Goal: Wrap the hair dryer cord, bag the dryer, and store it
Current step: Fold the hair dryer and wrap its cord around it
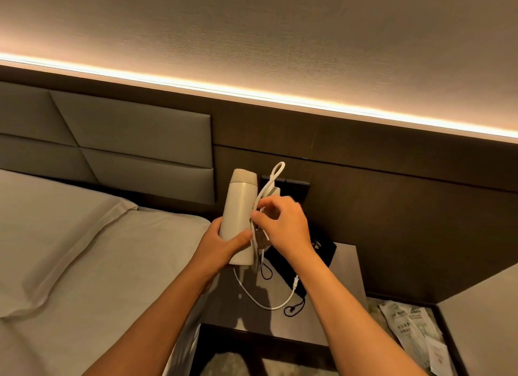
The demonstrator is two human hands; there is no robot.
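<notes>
Room: a dim bedroom wall [280,25] in textured grey-beige, lit by a warm light strip [252,94] running along the top of a dark wood panel [392,196].
Bed: a bed [98,263] with pale sheets fills the left side, a pillow [56,227] lying on it, below a padded grey headboard [126,140].
Surface: a grey bedside table [344,286] stands just right of the bed, under the hands.
Wall plate: a dark switch or socket panel [297,189] sits on the wood panel behind the dryer.
Bag: a black pouch [322,249] with gold lettering lies flat on the table; whether anything is inside cannot be told. Its thin black drawstring [294,308] loops over the tabletop.
Floor corner: printed papers [406,325] lie low at the right, beside the table.
Hair dryer: a cream hair dryer [241,210] is held upright in the air above the table.
Cord: the white cord [266,190] loops up beside the dryer body and trails down to the table, its plug [295,282] resting against the pouch.
Left hand: the left hand [224,241] is wrapped closed around the lower dryer body.
Right hand: the right hand [283,224] has its fingertips pinched together on the cord next to the dryer.
</notes>
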